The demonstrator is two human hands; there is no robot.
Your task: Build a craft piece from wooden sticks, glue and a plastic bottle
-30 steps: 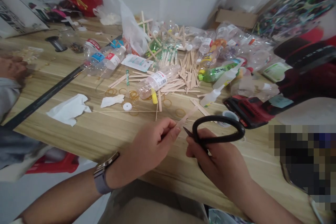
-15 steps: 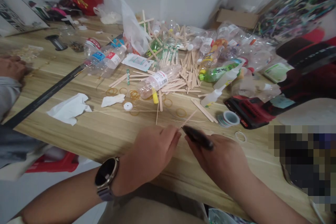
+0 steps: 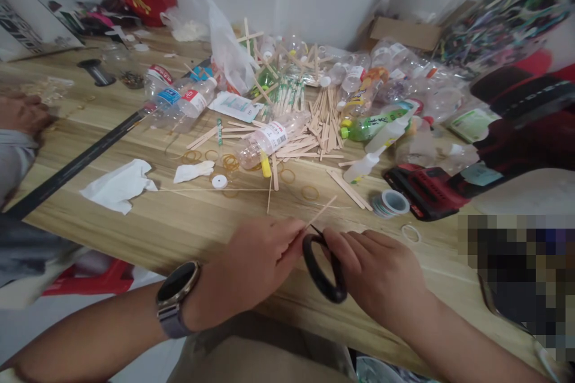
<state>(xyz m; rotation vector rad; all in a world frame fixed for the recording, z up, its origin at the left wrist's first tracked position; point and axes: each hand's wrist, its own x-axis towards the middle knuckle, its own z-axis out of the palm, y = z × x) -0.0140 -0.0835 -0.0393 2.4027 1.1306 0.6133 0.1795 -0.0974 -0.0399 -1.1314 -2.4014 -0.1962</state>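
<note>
My left hand point(image 3: 254, 269), with a watch point(image 3: 178, 284) on its wrist, is closed on a thin wooden stick point(image 3: 324, 208). The stick pokes out up and to the right from my fingertips. Close by, my right hand point(image 3: 384, 269) grips black-handled scissors point(image 3: 313, 273). One handle loop hangs free toward my left hand, and a dark narrow tip points at the base of the stick. My fingers hide the rest of the scissors. Both hands are just above the table's near edge.
Wooden sticks point(image 3: 330, 125) and plastic bottles point(image 3: 269, 139) are heaped ahead. A cordless drill point(image 3: 422, 188) and a tape roll point(image 3: 390, 203) lie at right. Rubber bands point(image 3: 230, 161) and a white tissue point(image 3: 121, 185) are at left, with another person's hand point(image 3: 22, 116) beyond.
The scissors have turned in my right hand, so their handle loop now shows and hangs lower left. My right fingers have curled in closer. The left hand keeps the stick nearly in place.
</note>
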